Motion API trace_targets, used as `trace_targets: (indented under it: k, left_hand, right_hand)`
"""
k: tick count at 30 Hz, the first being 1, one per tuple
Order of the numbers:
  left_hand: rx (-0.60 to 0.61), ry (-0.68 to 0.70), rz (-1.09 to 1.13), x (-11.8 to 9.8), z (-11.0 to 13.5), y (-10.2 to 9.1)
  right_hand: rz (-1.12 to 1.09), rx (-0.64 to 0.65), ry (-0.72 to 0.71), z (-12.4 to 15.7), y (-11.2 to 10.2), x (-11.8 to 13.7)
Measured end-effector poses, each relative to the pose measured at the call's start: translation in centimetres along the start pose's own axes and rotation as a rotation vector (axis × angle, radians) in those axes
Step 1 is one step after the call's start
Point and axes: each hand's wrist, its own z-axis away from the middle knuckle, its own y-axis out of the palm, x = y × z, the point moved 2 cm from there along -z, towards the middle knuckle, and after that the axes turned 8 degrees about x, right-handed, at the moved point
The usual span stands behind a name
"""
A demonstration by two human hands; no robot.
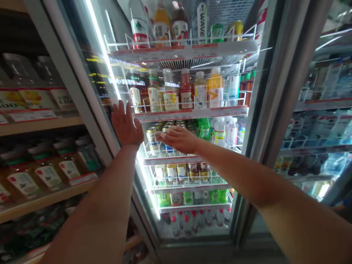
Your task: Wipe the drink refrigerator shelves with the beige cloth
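Our left hand (127,126) near left edge of glass cooler door (198,243), right hand (178,138) mid-door; grips unclenched, empty. Door likely heavy, stiff, slick; hold side frame (261,82).

Amber drink bottles (48,178) line a wooden shelf (41,204) at left — below C100 bottles (35,96) — while bluish bottles (324,128) fill a cooler (316,105) at right.

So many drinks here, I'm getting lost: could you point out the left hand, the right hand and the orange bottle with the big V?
Left hand (127,126): head view, on the back of the hand.
Right hand (180,140): head view, on its back.
Orange bottle (215,86): head view, mid-body.
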Motion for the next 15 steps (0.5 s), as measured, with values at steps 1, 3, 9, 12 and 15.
trace_targets:
  k: [1, 3, 9, 12, 15]
  left_hand:
    - [0.002, 0.005, 0.004, 0.1, 0.0, 0.0]
    - [-0.003, 0.009, 0.023, 0.2, 0.0, 0.1]
    - [-0.028, 0.034, 0.014, 0.3, 0.0, 0.3]
    - [-0.027, 0.042, 0.009, 0.3, 0.0, 0.3]
    - [-0.026, 0.056, 0.005, 0.3, 0.0, 0.2]
  right_hand:
    - [-0.005, 0.036, -0.053, 0.1, -0.2, -0.1]
    - [-0.009, 0.059, -0.039, 0.6, -1.1, -1.8]
    - [0.001, -0.111, 0.497, 5.5, -3.1, -7.7]
    - [0.023, -0.086, 0.392, 8.1, -2.9, -6.6]
    - [0.03, 0.017, 0.172, 9.6, -3.0, -5.8]
